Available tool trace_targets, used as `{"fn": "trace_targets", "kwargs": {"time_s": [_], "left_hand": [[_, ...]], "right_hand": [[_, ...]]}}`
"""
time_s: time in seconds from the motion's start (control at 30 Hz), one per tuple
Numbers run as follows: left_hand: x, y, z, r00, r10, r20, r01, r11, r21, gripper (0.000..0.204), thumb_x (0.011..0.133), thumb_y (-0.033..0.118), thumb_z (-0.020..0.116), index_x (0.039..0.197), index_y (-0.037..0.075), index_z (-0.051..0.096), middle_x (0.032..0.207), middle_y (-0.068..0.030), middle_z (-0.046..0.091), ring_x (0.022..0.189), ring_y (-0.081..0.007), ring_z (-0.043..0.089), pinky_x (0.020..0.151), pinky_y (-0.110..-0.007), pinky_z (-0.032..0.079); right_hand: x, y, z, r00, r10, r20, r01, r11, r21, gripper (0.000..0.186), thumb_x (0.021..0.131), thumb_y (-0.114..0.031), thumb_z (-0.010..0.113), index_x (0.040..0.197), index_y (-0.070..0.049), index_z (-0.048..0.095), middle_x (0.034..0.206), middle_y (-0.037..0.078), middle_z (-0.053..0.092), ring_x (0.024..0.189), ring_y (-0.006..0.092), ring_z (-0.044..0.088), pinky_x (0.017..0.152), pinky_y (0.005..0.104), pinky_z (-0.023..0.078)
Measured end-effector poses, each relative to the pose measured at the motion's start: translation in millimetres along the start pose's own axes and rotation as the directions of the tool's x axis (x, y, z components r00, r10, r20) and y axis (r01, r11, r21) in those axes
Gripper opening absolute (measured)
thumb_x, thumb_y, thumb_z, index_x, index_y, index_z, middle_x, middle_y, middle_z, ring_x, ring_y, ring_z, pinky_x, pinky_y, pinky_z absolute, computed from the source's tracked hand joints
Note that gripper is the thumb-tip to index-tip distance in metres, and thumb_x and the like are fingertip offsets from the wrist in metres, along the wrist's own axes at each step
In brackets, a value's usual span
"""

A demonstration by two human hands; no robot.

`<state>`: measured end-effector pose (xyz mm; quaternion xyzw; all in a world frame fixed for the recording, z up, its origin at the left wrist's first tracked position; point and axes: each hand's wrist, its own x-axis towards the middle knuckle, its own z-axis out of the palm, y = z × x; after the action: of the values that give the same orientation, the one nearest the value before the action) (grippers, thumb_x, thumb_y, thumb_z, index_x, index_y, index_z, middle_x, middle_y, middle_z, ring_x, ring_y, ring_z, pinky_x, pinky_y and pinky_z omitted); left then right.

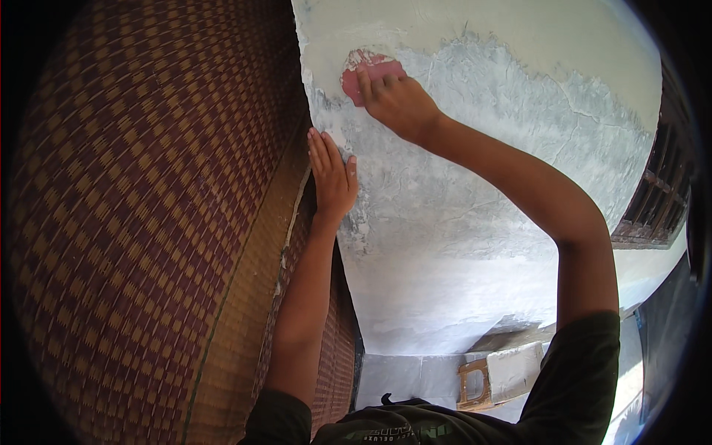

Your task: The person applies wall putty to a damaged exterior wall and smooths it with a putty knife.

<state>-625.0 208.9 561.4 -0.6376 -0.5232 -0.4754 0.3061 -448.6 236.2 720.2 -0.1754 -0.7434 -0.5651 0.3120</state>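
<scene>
My right hand (397,100) grips a flat pink scraper (377,73) and holds it against the wall (460,178), close to the wall's left edge. White putty is smeared along the scraper's upper rim. Lower down, my left hand (334,172) rests with fingers stretched out along that same edge, holding nothing. Around the scraper, the wall surface changes from smooth cream above to patchy, rough grey-white below.
A brown-and-tan woven panel (148,185) fills the left side, right beside the wall edge. At the right is a dark barred window (653,189). Below, a wooden-framed object with a pale top (512,374) stands on grey floor tiles (400,374).
</scene>
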Motion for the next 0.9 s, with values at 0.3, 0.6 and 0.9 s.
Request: {"fn": "trace_targets", "kwargs": {"time_s": [0.3,0.6,0.9], "left_hand": [[-3,-4,-3,0.999,0.02,-0.039,-0.019,1.0,0.006,0.07,0.104,0.032,0.033,0.148,-0.013,0.004,0.157,-0.0322,-0.002,0.147,-0.046,0.001,0.117,-0.056,0.01],[-3,-8,-2,0.998,0.033,-0.048,-0.031,0.998,0.055,0.069,0.104,0.033,0.031,0.149,-0.013,0.006,0.157,-0.032,-0.002,0.147,-0.0455,0.001,0.117,-0.057,0.009],[1,2,1,0.998,0.003,-0.056,-0.002,1.0,0.014,0.069,0.104,0.034,0.031,0.15,-0.011,0.007,0.158,-0.0309,-0.002,0.147,-0.0454,0.001,0.117,-0.057,0.01]], "right_hand": [[8,-15,-28,0.985,0.019,-0.174,0.006,0.99,0.14,0.061,0.075,-0.007,0.066,0.132,0.008,0.05,0.081,0.008,0.065,0.072,0.0197,0.063,0.056,0.0286,0.052],[-34,-69,0,0.984,-0.177,0.002,0.177,0.983,0.042,0.05,0.075,-0.008,0.063,0.12,0.011,0.061,0.087,0.014,0.068,0.068,0.0204,0.06,0.067,0.0323,0.054],[25,4,-15,0.995,0.039,-0.092,-0.04,0.999,-0.006,0.059,0.073,-0.008,0.066,0.128,0.008,0.053,0.087,0.009,0.066,0.07,0.0185,0.061,0.057,0.0294,0.052]]}}
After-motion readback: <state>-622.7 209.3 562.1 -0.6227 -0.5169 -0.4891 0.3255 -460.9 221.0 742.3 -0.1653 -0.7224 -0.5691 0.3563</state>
